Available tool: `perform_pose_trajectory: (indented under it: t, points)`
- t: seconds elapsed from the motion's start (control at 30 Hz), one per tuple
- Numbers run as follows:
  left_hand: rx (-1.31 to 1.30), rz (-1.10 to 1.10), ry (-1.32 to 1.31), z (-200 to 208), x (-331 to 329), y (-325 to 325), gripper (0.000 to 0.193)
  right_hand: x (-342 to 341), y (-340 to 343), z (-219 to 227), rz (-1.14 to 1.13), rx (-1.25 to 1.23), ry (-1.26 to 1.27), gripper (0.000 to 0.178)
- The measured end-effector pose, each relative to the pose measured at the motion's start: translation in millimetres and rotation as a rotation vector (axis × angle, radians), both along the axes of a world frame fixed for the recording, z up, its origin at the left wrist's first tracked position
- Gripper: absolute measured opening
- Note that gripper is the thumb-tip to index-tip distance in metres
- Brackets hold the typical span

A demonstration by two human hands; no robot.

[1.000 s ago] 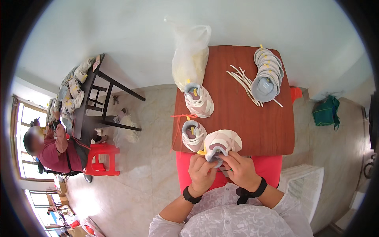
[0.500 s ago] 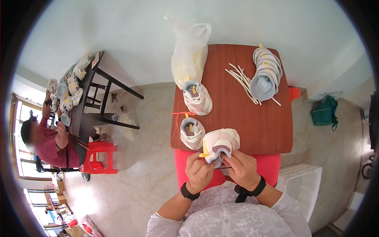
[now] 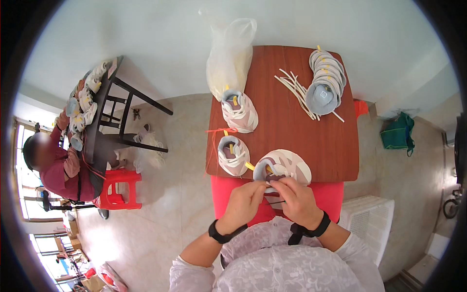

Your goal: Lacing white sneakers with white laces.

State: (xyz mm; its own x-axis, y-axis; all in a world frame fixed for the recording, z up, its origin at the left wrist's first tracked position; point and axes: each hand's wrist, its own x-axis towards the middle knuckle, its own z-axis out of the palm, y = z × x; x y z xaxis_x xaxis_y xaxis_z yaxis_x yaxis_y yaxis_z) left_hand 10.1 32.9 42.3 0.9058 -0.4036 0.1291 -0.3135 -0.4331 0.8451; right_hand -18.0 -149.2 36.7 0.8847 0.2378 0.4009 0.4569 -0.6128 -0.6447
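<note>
A pink and white shoe upper (image 3: 297, 165) with a yellow heel loop and grey collar lining rests at the table's near edge, its toe to the right and its laces showing. At the near side of its opening, my left hand (image 3: 243, 202) is closed, thumb and fingers pinched together at the collar. My right hand (image 3: 296, 202) grips the same upper beside it, fingertips at the tongue and opening. Whether a lace end is between the fingertips is too small to tell. Two similar laced uppers, a nearer one (image 3: 233, 160) and a farther one (image 3: 242, 117), stand to the left.
A brown table (image 3: 277, 117) carries loose white laces (image 3: 296, 92), a row of nested uppers (image 3: 325, 97) and red cord (image 3: 214, 130). A clear plastic bag (image 3: 228, 58) stands at the far left. A white crate (image 3: 372, 214) is at right. Leftward, a person (image 3: 61, 168) sits at another table.
The upper has been turned so its opening faces up and its laces show, toe to the right. My left hand has shifted from the heel side to the collar's near edge.
</note>
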Motion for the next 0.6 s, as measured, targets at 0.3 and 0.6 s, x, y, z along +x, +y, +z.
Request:
perform_pose_trajectory:
  t: [0.3,0.6]
  points:
    - [0.196,-0.357,0.286,45.6,27.6,11.4,0.02,-10.2,-6.3,-3.3,0.028,0.084,-0.034,0.041]
    - [-0.41,-0.155,1.008,31.9,9.1,3.5,0.023,-18.7,-15.0,-7.4,0.093,0.128,-0.189,0.03]
